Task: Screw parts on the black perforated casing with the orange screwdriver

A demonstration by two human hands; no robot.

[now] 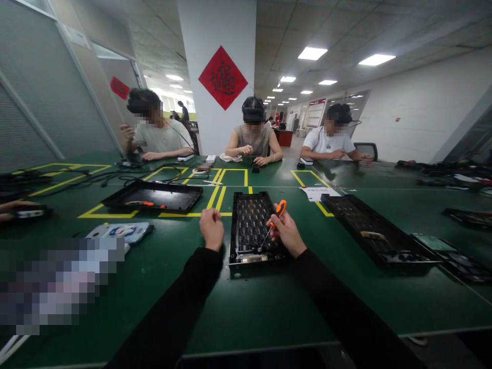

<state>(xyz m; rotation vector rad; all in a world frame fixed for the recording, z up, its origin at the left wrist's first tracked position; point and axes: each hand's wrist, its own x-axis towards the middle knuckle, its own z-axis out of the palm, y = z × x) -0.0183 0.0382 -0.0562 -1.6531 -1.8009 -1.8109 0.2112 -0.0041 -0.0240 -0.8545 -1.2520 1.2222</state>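
Note:
In the middle of the table lies a black plastic keyboard housing or similar shallow case [251, 218], its inside showing rows of dark raised shapes. My right hand [288, 233] grips an orange-and-black screwdriver [281, 207] above its right side. The screwdriver slants down to the left, its tip close to a small round spot near the case's front. A pale cylindrical part [253, 258] sits along the case's near edge. My left hand [212, 229], with fingers curled, is just left of the case; anything inside those fingers is hidden.
A similar black case [374, 230] lies to the right, beside a green circuit board [432, 242]. Left of centre, a black tray [154, 196] holds orange-handled tools. A phone in a printed case [121, 231] lies nearer. Cables run across the left side; several people sit around the table.

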